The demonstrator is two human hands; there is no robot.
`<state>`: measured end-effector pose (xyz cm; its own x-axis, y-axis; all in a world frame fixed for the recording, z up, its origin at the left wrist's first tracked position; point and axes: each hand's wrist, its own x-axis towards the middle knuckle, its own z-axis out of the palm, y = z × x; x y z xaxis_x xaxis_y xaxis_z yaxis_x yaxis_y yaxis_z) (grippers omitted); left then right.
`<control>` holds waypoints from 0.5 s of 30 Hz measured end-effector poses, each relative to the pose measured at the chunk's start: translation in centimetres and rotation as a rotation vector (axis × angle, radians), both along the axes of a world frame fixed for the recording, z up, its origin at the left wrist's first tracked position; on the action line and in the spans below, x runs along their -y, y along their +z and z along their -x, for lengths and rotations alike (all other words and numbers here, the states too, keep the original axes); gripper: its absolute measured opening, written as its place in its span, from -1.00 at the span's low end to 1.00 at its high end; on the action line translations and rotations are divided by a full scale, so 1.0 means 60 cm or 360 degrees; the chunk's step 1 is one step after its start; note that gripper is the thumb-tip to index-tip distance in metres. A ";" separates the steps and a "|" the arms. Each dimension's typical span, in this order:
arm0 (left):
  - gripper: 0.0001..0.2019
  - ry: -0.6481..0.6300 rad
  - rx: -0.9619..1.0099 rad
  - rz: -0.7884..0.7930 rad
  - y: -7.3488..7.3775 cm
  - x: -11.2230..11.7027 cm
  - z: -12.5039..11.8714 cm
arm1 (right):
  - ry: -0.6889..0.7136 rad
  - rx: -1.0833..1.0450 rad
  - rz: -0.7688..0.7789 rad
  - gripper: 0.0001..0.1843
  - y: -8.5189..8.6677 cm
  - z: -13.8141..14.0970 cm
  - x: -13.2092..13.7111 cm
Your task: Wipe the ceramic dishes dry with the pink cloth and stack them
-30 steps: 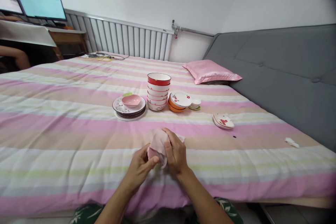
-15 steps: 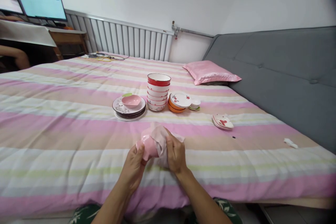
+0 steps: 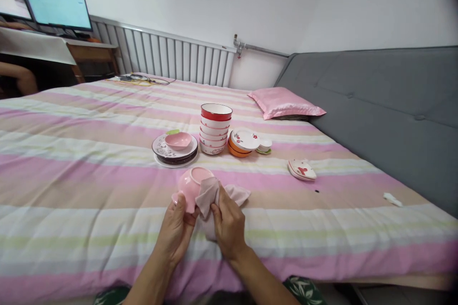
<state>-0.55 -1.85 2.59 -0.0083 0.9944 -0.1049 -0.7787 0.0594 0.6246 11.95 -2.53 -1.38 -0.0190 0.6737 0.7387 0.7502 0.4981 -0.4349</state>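
- a pink bowl (image 3: 191, 186) is held just above the striped blanket (image 3: 89, 190), near the front edge of the bed. it is tipped with its base turned up and away, so its outer wall is left open to the cloth.
- the bowl is gripped at its rim by the left hand (image 3: 177, 228), with the fingers curled narrow around the edge at about 7 o'clock of it, seemingly to keep it steady.
- a pale cloth (image 3: 209, 193) is pinched in the right hand (image 3: 229, 226) and pressed against the bowl's side at 4 o'clock. its loose end is trailed onto the blanket toward 3 o'clock.
- at 12 o'clock of the bowl a stack of plates (image 3: 175, 155) is set, with a small pink dish (image 3: 178, 140) resting on top.
- at 1 o'clock a stack of red-and-white bowls (image 3: 215, 128) is stood upright. just beside it an orange bowl (image 3: 238, 148) is topped with flowered saucers (image 3: 245, 139). like is nested with like, probably so that nothing tips on the soft cover.
- a flowered dish (image 3: 301, 170) is left apart at 3 o'clock.
- a pink pillow (image 3: 284, 102) is laid at 2 o'clock, against the grey headboard (image 3: 375, 100).
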 end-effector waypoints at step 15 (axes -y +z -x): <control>-0.73 -0.0063 -0.0788 -0.0140 -0.004 0.015 -0.025 | 0.0067 0.0419 -0.0226 -0.42 0.002 0.000 0.008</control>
